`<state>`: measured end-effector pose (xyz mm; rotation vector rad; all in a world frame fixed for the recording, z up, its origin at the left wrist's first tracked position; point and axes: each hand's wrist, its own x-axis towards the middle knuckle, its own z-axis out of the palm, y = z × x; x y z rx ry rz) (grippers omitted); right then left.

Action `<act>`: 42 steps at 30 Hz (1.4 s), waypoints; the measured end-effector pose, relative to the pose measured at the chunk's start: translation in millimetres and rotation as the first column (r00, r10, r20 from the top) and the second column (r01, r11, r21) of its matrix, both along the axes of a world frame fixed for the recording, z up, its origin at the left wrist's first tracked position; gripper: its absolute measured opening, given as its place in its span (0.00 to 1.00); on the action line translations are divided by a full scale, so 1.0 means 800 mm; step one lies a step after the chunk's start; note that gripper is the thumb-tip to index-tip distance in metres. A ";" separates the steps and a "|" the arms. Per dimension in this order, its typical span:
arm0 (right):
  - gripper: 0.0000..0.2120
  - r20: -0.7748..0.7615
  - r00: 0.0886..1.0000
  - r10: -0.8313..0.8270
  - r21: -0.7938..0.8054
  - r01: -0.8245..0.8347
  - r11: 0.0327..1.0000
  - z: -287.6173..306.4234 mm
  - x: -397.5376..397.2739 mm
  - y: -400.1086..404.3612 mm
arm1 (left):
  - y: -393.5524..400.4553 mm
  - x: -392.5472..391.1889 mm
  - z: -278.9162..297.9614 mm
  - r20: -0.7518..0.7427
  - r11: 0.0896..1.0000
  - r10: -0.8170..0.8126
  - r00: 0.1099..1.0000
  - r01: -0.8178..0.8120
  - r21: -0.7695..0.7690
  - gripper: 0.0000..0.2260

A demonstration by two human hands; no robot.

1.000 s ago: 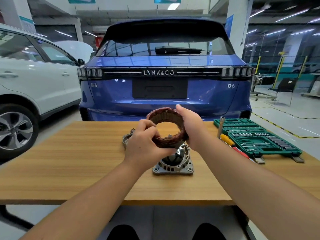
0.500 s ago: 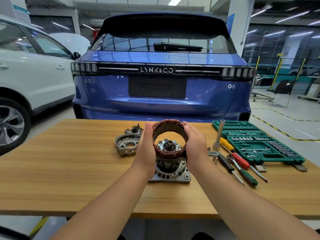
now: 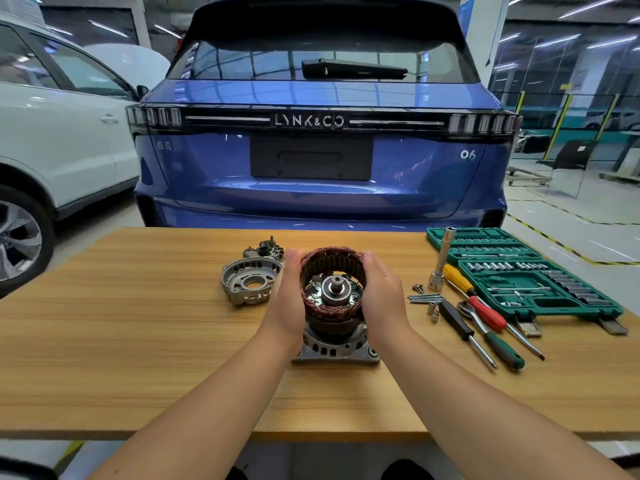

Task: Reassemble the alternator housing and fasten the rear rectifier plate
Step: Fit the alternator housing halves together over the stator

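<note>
Risk, left side: grey cast-aluminium rear housing half [image 3: 251, 284] and dark rectifier plate [image 3: 265, 251] lie apart on the light wooden table [image 3: 138, 327], just left of the work; a careless elbow sweep could knock them.
Risk, centre: copper-wound stator ring [image 3: 330, 282] looks only partly down over the steel rotor [image 3: 337, 289]; lowered tilted, it could bind or scrape its windings on the silver front housing [image 3: 334, 346].
Risk, right side: loose long bolts and small screws [image 3: 424, 298] near the screwdrivers [image 3: 481, 317] could roll away.
Left hand: left hand [image 3: 289, 299] is fairly wide, palm and fingers cupped against the ring's left flank.
Right hand: right hand [image 3: 381, 296] mirrors it, curved around the right flank, so the ring is gripped between both.
Stator position: table centre, above the front housing.
</note>
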<state>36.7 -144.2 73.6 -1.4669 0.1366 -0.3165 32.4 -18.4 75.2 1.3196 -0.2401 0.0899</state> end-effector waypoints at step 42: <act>0.14 -0.001 1.000 -0.025 -0.002 0.025 1.000 -0.015 0.016 -0.022 | -0.016 -0.009 -0.021 -0.014 0.994 0.102 0.995 -0.101 0.028 0.44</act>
